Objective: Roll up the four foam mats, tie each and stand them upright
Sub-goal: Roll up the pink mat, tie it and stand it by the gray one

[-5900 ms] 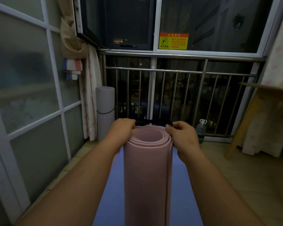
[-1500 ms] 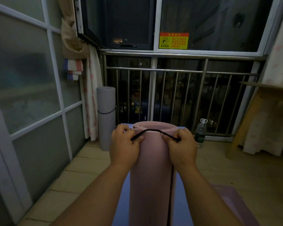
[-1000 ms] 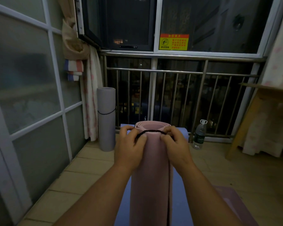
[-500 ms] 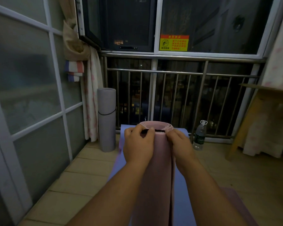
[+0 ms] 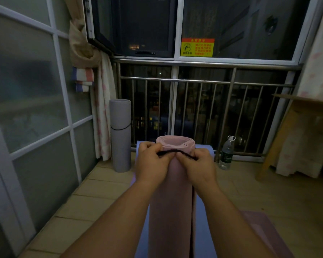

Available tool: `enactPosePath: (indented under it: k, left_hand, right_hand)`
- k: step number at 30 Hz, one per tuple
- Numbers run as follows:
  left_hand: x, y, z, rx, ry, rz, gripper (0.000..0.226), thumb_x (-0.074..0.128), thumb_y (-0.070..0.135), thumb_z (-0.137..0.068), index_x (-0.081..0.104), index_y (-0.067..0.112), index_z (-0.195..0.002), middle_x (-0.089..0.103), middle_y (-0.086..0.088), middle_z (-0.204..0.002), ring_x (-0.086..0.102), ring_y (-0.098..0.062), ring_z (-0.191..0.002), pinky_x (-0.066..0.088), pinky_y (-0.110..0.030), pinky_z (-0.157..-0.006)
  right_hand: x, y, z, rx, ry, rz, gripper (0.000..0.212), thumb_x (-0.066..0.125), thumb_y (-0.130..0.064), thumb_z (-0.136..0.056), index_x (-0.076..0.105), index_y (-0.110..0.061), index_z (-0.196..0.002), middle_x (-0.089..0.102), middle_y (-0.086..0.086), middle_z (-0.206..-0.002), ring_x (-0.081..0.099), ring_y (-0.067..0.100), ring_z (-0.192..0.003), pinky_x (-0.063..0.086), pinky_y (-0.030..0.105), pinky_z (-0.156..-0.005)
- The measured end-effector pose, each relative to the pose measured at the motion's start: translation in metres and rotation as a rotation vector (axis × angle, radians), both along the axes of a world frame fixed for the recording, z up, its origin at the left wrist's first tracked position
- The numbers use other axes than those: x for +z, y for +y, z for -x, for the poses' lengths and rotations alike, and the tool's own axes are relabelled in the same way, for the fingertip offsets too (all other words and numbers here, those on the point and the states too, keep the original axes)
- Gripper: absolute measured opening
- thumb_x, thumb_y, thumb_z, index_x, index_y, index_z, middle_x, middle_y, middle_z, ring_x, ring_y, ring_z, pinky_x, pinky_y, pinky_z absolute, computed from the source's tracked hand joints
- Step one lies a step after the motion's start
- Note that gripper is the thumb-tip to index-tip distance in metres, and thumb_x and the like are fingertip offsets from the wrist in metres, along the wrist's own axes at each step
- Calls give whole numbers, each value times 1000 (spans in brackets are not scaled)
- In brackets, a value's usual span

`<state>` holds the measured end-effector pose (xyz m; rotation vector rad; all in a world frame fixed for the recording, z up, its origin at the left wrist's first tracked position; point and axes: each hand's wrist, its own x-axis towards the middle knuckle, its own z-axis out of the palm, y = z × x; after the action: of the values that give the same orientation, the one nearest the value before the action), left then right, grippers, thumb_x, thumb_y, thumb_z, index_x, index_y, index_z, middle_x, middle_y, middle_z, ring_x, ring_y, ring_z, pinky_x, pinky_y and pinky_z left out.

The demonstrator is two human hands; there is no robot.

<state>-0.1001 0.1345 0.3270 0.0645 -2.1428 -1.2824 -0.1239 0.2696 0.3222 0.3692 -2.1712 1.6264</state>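
While the tiled balcony floor [image 5: 104, 198] is being covered along its middle by a blue foam mat [image 5: 203, 244] lying flat, a rolled pink foam mat [image 5: 171, 202] is being held upright on top of it. Its open spiral end is facing up, in front of the metal railing [image 5: 194, 108]. A second pink mat [image 5: 276, 237] is being left flat on the floor at the lower right, just beside the blue one. A rolled grey foam mat [image 5: 120, 138] is being seen standing upright in the left corner, beside the curtain and well apart from the pink roll, and it is being bound round its middle by a thin dark cord. Both hands are being held close together near the top of the pink roll. The left hand [image 5: 151, 164] and the right hand [image 5: 199, 164] are each being curled on a black cord [image 5: 175, 151], which is being pinched at either end and stretched across the front of the roll just below its rim. A plastic water bottle [image 5: 226, 153] is being left standing on the floor near the railing, to the right of the mats.
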Motion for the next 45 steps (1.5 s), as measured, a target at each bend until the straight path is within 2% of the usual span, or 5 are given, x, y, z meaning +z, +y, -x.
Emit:
enactPosePath:
  k: [9, 15, 25, 31, 45]
  left_hand:
    - [-27, -21, -8, -25, -8, -249, 37, 47, 48, -80, 61, 14, -74, 52, 1, -97, 56, -11, -87, 46, -37, -83]
    - [-18, -19, -9, -2, -135, -113, 40, 42, 41, -80, 40, 11, -54, 45, -15, -61, 41, -22, -58, 37, -43, -54]
    - [-26, -35, 3, 75, -200, -286, 38, 48, 43, -68, 43, 10, -49, 50, -25, -61, 49, -33, -59, 51, -64, -69]
    - [-9, -32, -2, 136, -203, -122, 47, 52, 16, -91, 31, 13, -49, 33, -7, -51, 33, -21, -53, 22, -32, -51]
    - [-17, -8, -7, 288, -141, -13, 43, 44, 29, -101, 42, 11, -62, 46, -7, -60, 38, -15, -53, 19, -31, -47]
  right_hand:
    - [-6, -1, -3, -54, -70, 106, 54, 39, -46, -102, 57, -4, -72, 58, 12, -80, 53, 18, -72, 42, 30, -64]
    - [-3, 6, -7, -223, -74, -10, 51, 46, -25, -99, 49, 3, -58, 44, 12, -61, 38, 20, -57, 25, 31, -48]
    - [-7, 5, 7, -165, -448, 338, 25, 68, -22, -72, 56, -7, -55, 53, 19, -64, 50, 31, -67, 41, 43, -65]
    - [-27, 11, 10, -140, -507, 396, 29, 60, 4, -68, 38, -15, -65, 41, 10, -67, 44, 26, -68, 42, 41, -66]
    - [7, 17, 9, -104, -470, 253, 26, 66, -15, -86, 61, 2, -67, 55, 20, -68, 48, 25, -66, 44, 42, -65]
